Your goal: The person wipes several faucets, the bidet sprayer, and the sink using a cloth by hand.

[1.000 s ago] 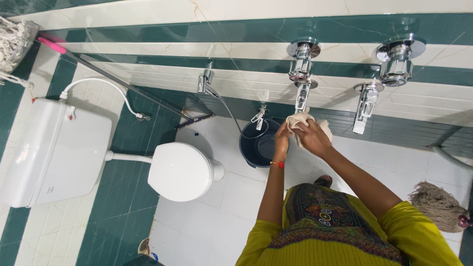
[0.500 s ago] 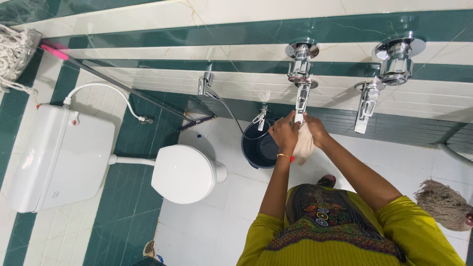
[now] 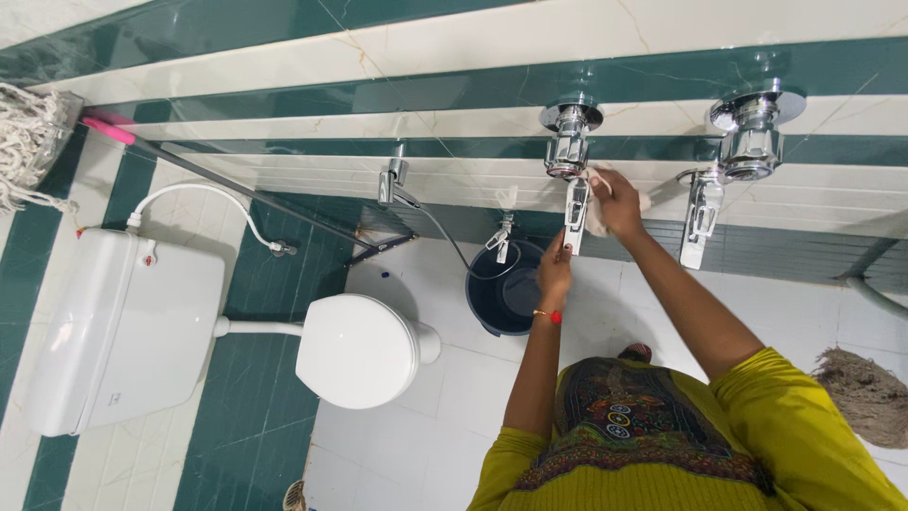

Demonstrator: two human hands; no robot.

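Two hands are working at a chrome tap fixed to the striped green and white wall. The left hand is gripping the lower end of the tap's spout, fingers closed around it. The right hand is pressing a crumpled white cloth against the tap's side, fingers clenched on the cloth. Just below the left hand, a dark bucket is sitting on the white floor tiles; its inside is looking dark, and whether it is holding anything cannot be told. A second chrome tap is hanging on the wall to the right, well apart from the hands. A white toilet with its lid shut is standing beside the bucket, and its cistern is closed too.
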